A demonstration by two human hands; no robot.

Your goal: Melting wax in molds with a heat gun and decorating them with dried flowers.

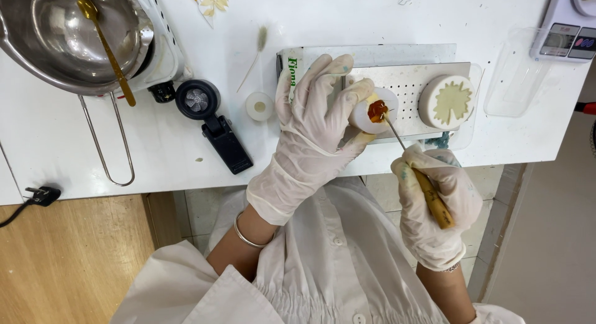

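While gripping mould (pixel 371 113): hands (pixel 316 122), tool (pixel 428 193).

I am at a small craft workshop, by the look of it: my white bench (pixel 347 16) carries a steel melting pot (pixel 68 38) on a little hotplate (pixel 162 57), a digital scale (pixel 568 26), round silicone moulds (pixel 447 101) on a perforated metal tray (pixel 406 82), and dried flower sprigs (pixel 214 1).

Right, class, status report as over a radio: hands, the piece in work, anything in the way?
Left hand grips round white mould. Right hand holds wooden-handled pick, tip in amber blob. Second mould alongside, apart; nothing blocking.
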